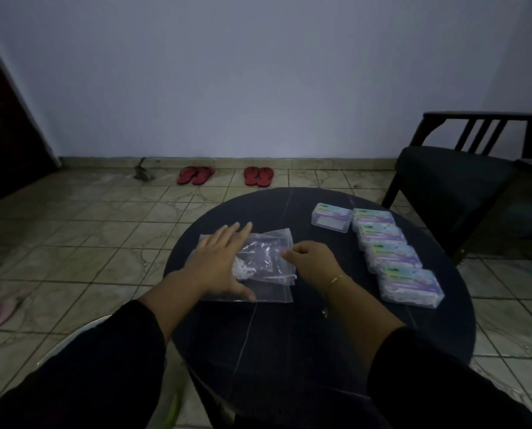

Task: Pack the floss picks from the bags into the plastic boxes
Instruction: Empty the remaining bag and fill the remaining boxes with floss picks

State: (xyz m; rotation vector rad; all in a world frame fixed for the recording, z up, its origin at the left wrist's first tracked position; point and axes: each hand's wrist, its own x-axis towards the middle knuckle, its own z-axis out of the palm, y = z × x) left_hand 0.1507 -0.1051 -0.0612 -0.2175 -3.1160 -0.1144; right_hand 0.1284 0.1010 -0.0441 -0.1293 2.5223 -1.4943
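Nearly done, judging by the table [289, 335]: four full boxes [394, 252] in a row right of the bags [258, 274], fifth box [331, 217] at the row's far end looks unfilled. Few floss picks [243, 270] left inside the bags. Left hand [220, 261] flat on the bags, fingers spread wide, pinning them. Right hand [309, 258] curled at the bags' right edge, pinching something small, possibly a pick; can't tell.

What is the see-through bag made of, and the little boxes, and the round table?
Bag: thin, clear, soft plastic; it wrinkles and shines. Boxes: stiffer clear plastic with colourful labels; they hold their shape. Table: dark and smooth, with pale veins like stone, though the dim light leaves that unsure.
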